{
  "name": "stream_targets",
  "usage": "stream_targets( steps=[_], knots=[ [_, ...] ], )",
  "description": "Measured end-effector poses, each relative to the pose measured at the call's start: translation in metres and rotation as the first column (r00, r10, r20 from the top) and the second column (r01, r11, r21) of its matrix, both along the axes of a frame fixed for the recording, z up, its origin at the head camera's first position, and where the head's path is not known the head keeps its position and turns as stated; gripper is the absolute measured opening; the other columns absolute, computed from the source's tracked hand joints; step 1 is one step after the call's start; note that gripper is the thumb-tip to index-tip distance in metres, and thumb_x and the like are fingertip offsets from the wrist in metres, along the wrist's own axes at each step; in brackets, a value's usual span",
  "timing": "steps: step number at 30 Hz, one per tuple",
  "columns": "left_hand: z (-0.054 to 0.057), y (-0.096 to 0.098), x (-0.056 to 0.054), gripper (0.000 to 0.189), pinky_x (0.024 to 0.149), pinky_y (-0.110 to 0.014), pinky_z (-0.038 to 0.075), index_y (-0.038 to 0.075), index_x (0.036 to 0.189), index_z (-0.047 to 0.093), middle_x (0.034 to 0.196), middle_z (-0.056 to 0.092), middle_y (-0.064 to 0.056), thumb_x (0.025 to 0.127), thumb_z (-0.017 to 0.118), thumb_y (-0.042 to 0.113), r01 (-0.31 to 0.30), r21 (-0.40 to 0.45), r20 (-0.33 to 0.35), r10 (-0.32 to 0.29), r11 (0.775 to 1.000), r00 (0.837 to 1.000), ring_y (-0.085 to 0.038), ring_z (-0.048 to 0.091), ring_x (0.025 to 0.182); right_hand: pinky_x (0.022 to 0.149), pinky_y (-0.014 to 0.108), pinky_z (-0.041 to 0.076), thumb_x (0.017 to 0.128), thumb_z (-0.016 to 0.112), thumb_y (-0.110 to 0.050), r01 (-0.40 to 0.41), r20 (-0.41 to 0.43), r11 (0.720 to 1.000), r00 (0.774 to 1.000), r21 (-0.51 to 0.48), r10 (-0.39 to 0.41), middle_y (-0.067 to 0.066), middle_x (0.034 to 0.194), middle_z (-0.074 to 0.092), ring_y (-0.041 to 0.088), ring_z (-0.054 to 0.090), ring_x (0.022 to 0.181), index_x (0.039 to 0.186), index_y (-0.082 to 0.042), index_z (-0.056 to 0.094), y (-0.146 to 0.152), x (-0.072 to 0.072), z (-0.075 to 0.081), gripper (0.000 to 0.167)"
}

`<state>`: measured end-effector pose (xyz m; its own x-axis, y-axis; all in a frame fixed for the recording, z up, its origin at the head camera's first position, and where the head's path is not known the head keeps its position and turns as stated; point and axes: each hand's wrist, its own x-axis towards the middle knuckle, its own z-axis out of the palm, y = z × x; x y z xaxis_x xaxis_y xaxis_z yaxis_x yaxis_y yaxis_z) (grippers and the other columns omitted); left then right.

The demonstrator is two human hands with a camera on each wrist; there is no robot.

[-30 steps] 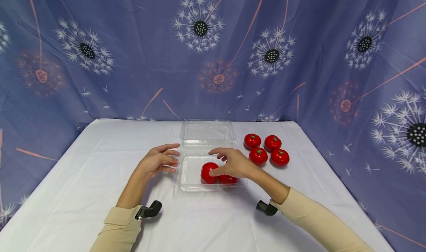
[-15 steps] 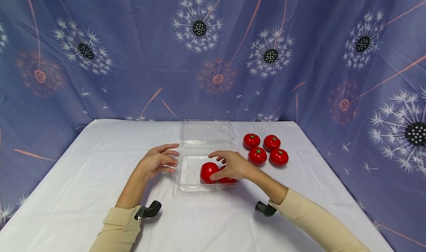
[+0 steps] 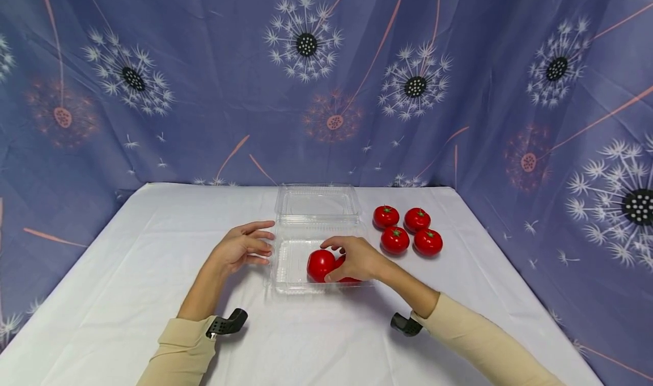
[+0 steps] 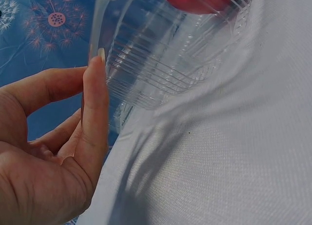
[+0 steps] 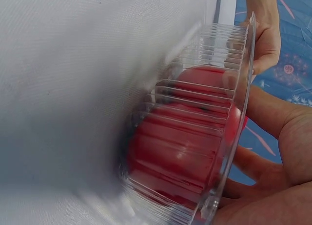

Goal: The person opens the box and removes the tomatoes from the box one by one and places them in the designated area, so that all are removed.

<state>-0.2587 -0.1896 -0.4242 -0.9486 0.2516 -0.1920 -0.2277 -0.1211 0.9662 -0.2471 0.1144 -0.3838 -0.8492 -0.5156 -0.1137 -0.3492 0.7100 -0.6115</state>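
A clear plastic clamshell container [image 3: 293, 261] lies with its lid [image 3: 318, 199] folded back. Two shiny red tomatoes sit in its base, a left tomato [image 3: 320, 266] in plain sight and a right tomato [image 5: 170, 152] mostly covered by my right hand in the head view. My right hand [image 3: 357, 258] reaches in from the right and holds the right tomato, thumb in front and fingers curled behind. At the container's left edge is my left hand [image 3: 242, 247], fingers loosely spread; in the left wrist view its fingertips are right at the clear rim.
To the right of the container, several red tomatoes with green tops [image 3: 395, 240] stand grouped on the white tablecloth [image 3: 163, 250]. A blue curtain [image 3: 214, 80] with dandelion prints hangs behind the table and along its sides.
My right hand has lowered slightly toward the right tomato, its thumb sliding off the front of the left one. The left hand has stayed at the container's edge.
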Motion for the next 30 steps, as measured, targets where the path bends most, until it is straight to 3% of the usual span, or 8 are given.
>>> stream_targets(
  steps=[13,22,30],
  knots=[
    [-0.001,0.0,0.0,0.074,0.065,-0.03,0.064,-0.002,0.155,0.036,0.117,0.063,-0.012,0.087,0.063,-0.009,-0.005,0.008,0.002,0.005,1.0,1.0,-0.014,0.069,0.076,0.09,0.044,0.056,0.073,0.091,-0.026,-0.006,-0.016,1.0,1.0,0.016,0.006,0.009,0.124,0.067,0.028,0.06,0.114,0.125,-0.016,0.069,-0.006,-0.002,0.0,0.058],
    [0.0,0.001,0.001,0.071,0.065,-0.03,0.064,-0.002,0.155,0.036,0.117,0.061,-0.012,0.089,0.062,-0.008,-0.009,0.006,0.009,0.009,1.0,1.0,-0.014,0.069,0.075,0.09,0.044,0.056,0.074,0.088,-0.028,-0.005,-0.002,0.999,1.0,0.034,0.005,0.008,0.115,0.071,0.024,0.064,0.106,0.126,-0.01,0.065,-0.017,-0.005,0.0,0.059],
    [0.0,0.001,0.0,0.075,0.065,-0.03,0.064,-0.002,0.155,0.035,0.119,0.062,-0.013,0.086,0.064,-0.008,-0.004,0.011,0.01,0.004,1.0,1.0,-0.014,0.069,0.075,0.086,0.04,0.056,0.078,0.087,-0.025,-0.037,-0.047,0.998,0.998,-0.045,0.035,0.01,0.119,0.07,0.023,0.065,0.101,0.125,-0.02,0.062,-0.022,-0.004,-0.003,0.054]
  ],
)
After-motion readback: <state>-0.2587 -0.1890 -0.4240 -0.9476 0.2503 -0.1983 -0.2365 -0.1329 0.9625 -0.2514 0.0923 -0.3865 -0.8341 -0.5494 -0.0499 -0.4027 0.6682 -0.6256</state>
